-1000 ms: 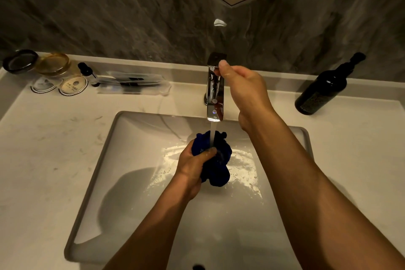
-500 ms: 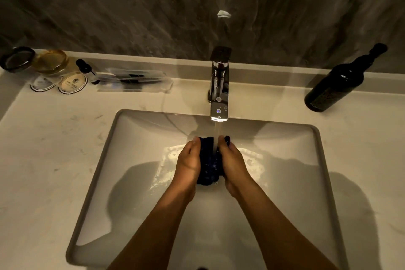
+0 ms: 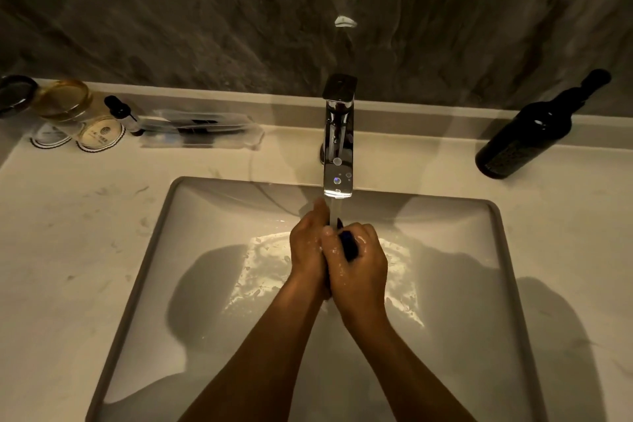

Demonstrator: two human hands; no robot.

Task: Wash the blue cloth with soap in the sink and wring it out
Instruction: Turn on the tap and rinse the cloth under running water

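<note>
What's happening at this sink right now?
A person is washing a small blue cloth under the running faucet. Both hands are pressed together over the white sink, the left hand and the right hand squeezing the cloth between them, so only a dark sliver of it shows. Water falls onto the hands and splashes in the basin. A dark pump bottle stands untouched on the counter to the right.

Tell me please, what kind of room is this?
Probably a hotel bathroom. A white sink is set into a pale counter under a chrome tap with water running, and small jars and wrapped toiletries stand along the back, against a dark stone wall.
</note>
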